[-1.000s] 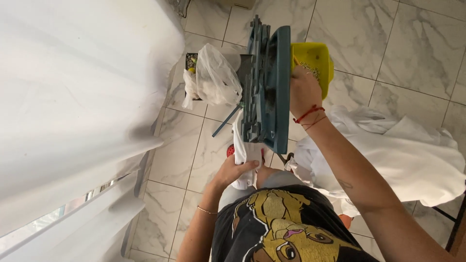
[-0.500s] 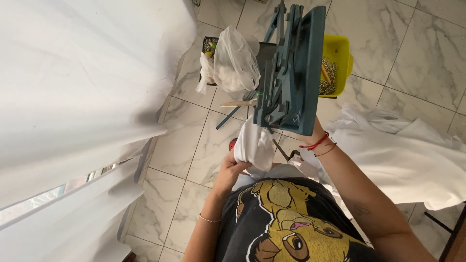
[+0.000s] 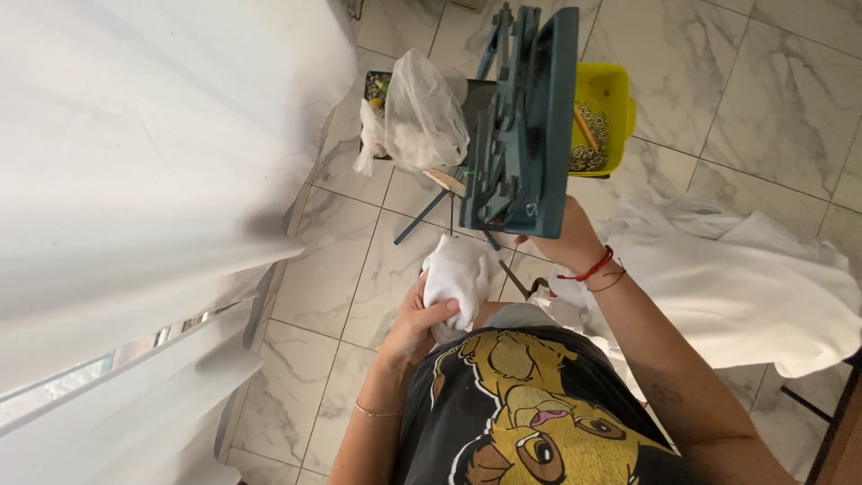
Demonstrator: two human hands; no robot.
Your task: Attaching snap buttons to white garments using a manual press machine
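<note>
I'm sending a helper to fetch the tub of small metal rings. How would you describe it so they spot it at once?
Start at the tall blue-grey frame that the right hand grips from below. Just behind it, on the marble floor, sits the yellow plastic tub with small metal rings inside. It is the only bright yellow thing; the dark box beside the frame holds a clear bag.

The floor (image 3: pixel 736 99) is laid with glossy, smooth marble-look tiles. A soft, matt white cloth (image 3: pixel 456 274) is gripped by the left hand (image 3: pixel 417 323). The blue-grey frame (image 3: pixel 525 126), painted matt and seemingly of wood, is held by the right hand (image 3: pixel 561 238). A thin, translucent plastic bag (image 3: pixel 422 112) is seen crumpled, and the yellow tub (image 3: pixel 606 90) is of smooth plastic. Matt white fabric (image 3: pixel 745 278) is spread on the floor.
</note>
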